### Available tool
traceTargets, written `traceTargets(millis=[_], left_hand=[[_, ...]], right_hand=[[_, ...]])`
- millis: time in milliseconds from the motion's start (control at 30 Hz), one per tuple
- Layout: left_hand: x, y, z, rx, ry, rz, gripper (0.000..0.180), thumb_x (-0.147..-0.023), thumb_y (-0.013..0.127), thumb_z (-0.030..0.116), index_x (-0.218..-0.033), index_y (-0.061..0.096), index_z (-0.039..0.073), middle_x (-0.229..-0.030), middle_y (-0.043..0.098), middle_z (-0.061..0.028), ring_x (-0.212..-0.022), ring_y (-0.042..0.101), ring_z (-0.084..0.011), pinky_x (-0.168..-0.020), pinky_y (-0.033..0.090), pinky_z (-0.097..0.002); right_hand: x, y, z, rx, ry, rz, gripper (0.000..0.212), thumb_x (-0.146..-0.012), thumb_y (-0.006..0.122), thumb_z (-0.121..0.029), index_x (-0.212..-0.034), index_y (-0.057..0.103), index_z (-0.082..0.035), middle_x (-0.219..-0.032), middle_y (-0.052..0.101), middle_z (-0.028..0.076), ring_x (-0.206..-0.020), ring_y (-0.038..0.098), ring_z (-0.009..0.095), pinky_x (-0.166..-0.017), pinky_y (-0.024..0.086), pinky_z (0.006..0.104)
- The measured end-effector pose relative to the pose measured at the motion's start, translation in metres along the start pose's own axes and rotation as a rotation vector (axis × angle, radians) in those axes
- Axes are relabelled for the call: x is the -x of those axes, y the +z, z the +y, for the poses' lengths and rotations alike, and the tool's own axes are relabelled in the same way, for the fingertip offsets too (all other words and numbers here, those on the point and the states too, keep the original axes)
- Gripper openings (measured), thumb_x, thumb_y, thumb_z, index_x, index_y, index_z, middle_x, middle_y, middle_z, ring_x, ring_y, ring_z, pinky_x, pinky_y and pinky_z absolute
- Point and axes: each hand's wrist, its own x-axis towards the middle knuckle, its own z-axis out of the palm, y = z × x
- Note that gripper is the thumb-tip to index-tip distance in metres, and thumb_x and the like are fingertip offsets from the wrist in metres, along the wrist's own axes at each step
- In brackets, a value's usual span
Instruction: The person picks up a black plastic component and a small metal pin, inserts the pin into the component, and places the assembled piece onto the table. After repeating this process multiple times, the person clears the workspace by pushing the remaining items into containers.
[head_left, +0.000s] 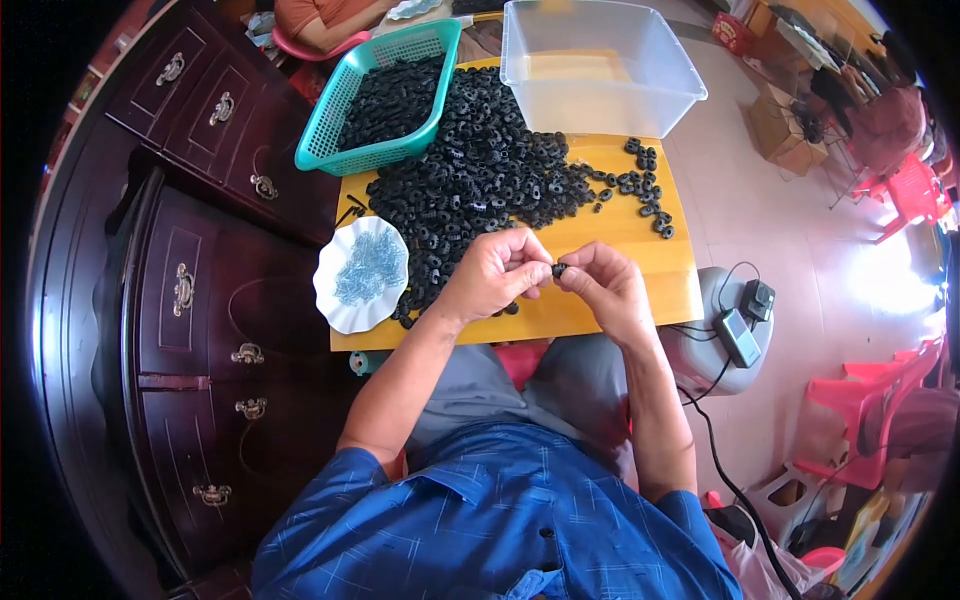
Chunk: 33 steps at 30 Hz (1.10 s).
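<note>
Here, the left hand (505, 270) and right hand (605, 285) meet at a small black piece (559, 270) over the yellow table (672, 290).

From the left, a dark cabinet (270, 330) stands beside the table; a white scalloped plate (326, 270) of thin, clear parts (370, 268) sits near its left edge, and a green basket (380, 160) of black parts lies beyond. A heap of black pieces (480, 180) spreads rightward. The left thumb and forefinger are drawn together beside the small black piece; I cannot tell whether they pinch it. The right thumb and forefinger pinch it between their tips. Farther back stands a clear bin (600, 110), a loose group of pieces (626, 184) before it; a grey stool (690, 352) is rightmost.
</note>
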Motion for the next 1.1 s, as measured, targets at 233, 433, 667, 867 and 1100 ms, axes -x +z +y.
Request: traceTargets(millis=[233, 433, 667, 867, 1100], left_hand=[[0.004, -0.005, -0.005, -0.096, -0.028, 0.01, 0.004, -0.094, 0.065, 0.001, -0.09, 0.063, 0.001, -0.079, 0.068, -0.0022, -0.068, 0.065, -0.0066, -0.059, 0.054, -0.0225], [0.005, -0.006, 0.026, -0.268, 0.012, -0.015, 0.007, -0.089, 0.069, 0.001, -0.083, 0.065, 0.001, -0.071, 0.068, -0.0025, -0.061, 0.063, -0.0061, -0.055, 0.05, -0.0237], [-0.001, 0.004, 0.042, -0.46, 0.304, 0.05, 0.024, -0.09, 0.071, 0.003, -0.114, 0.066, 0.001, -0.077, 0.068, -0.0028, -0.065, 0.064, -0.006, -0.058, 0.052, -0.0235], [-0.001, 0.022, 0.032, -0.84, 0.583, 0.229, 0.039, -0.078, 0.077, 0.011, -0.115, 0.065, 0.007, -0.101, 0.067, -0.0082, -0.085, 0.069, -0.0277, -0.07, 0.057, -0.0369], [-0.003, 0.027, 0.022, -0.983, 0.688, 0.274, 0.037, -0.076, 0.077, 0.007, -0.111, 0.065, 0.006, -0.102, 0.067, -0.0093, -0.085, 0.07, -0.0277, -0.071, 0.059, -0.0371]], right_hand=[[0.003, 0.014, -0.005, 0.426, -0.104, 0.086, 0.011, -0.09, 0.073, -0.008, -0.094, 0.067, 0.0, -0.081, 0.07, 0.001, -0.077, 0.065, 0.008, -0.074, 0.053, 0.0258], [0.001, 0.018, 0.008, 0.119, 0.037, 0.022, 0.011, -0.095, 0.07, -0.008, -0.1, 0.065, -0.001, -0.088, 0.07, 0.003, -0.084, 0.066, 0.01, -0.08, 0.054, 0.0267], [0.003, 0.019, -0.007, -0.457, 0.125, 0.01, 0.014, -0.101, 0.063, -0.015, -0.109, 0.062, -0.004, -0.098, 0.07, 0.004, -0.088, 0.067, 0.013, -0.086, 0.054, 0.0281], [-0.001, 0.014, -0.003, -0.552, 0.142, 0.0, 0.014, -0.101, 0.062, -0.019, -0.107, 0.063, -0.006, -0.103, 0.069, 0.004, -0.093, 0.066, 0.011, -0.087, 0.055, 0.029], [-0.002, 0.011, 0.001, -0.624, 0.146, -0.046, 0.013, -0.102, 0.06, -0.019, -0.104, 0.063, -0.006, -0.103, 0.069, 0.006, -0.094, 0.067, 0.012, -0.089, 0.055, 0.0302]])
